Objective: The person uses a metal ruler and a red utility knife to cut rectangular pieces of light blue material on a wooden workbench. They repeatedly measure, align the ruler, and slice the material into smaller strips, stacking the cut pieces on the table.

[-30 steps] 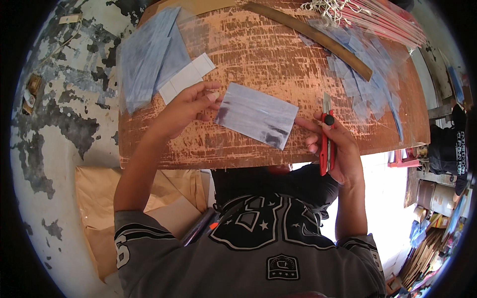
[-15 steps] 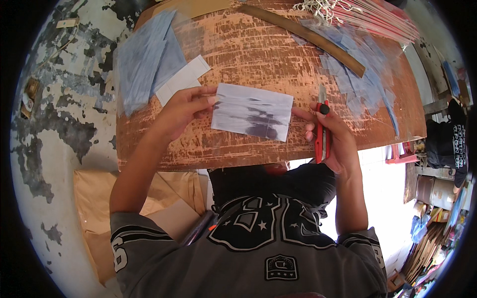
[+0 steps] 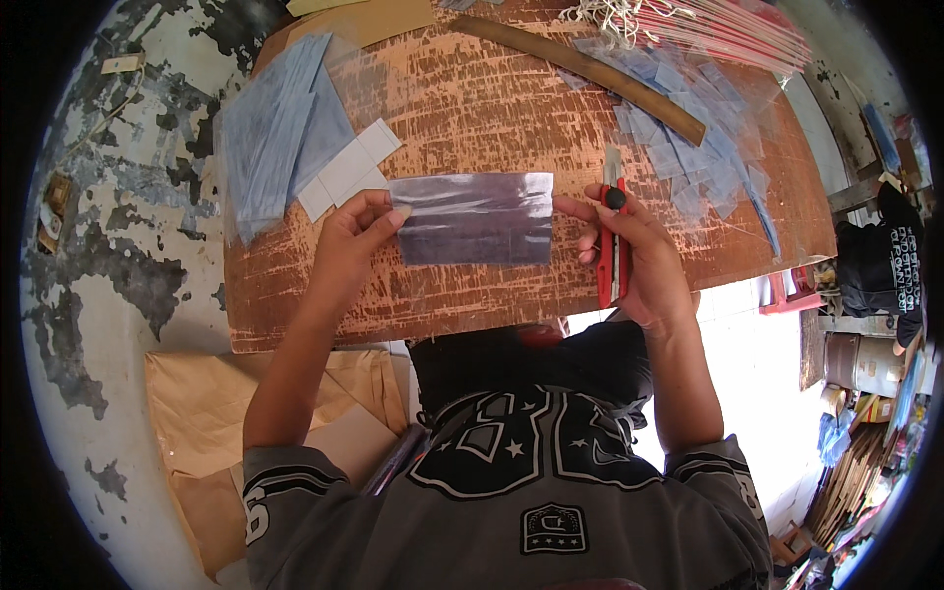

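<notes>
A glossy, see-through plastic sheet point(image 3: 474, 221) is spread level above the worn wooden table point(image 3: 462, 108), close to its near edge. My left hand point(image 3: 356, 231) pinches the sheet's left edge between thumb and fingers. In my right hand point(image 3: 644, 251) is a red utility knife point(image 3: 612, 241) with a black knob, its blade out and pointing away from me. The right index finger reaches to the sheet's right edge; whether it grips the sheet I cannot tell. Left of the sheet lie white ruled cards point(image 3: 349, 169), partly beside a stack of bluish plastic sheets point(image 3: 280, 133).
A long wooden strip point(image 3: 580, 77) lies across the far right, over scattered plastic pieces point(image 3: 693, 138). Behind them are pink rods with white strings point(image 3: 708, 31). Brown cardboard point(image 3: 364, 22) sits at the far left. A peeling wall point(image 3: 128, 246) stands on my left.
Both hands and the sheet have shifted left, and the sheet has turned to lie straighter. Its glare has shrunk, so it looks darker. The knife stays in my right hand.
</notes>
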`<state>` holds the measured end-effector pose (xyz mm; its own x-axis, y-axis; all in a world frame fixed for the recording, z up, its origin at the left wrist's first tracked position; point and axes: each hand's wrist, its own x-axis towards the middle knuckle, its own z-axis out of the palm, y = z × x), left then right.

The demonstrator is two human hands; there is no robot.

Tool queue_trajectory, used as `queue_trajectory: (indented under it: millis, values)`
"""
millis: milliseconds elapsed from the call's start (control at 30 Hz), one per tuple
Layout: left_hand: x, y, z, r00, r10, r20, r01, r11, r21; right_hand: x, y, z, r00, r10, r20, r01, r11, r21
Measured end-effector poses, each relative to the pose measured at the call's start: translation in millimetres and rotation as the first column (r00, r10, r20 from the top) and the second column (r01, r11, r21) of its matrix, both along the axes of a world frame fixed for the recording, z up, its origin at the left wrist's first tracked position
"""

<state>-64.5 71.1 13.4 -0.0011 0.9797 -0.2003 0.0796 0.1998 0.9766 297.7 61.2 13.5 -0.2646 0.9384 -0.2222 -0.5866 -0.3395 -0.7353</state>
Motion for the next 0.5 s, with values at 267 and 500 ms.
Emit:
queue_trajectory:
  millis: [267, 500]
  values:
    - [-7, -5, -10, 0.975, 0.036, 0.22, -0.02, 0.997, -0.073, -6, 11, 3, 0.999, -0.026, 0.041, 0.024, 0.999, 0.036]
    - [10, 8, 3, 0.956, 0.094, 0.279, -0.116, 0.991, 0.065, -12, 26, 9, 0.952, -0.122, 0.281, 0.06, 0.974, 0.219]
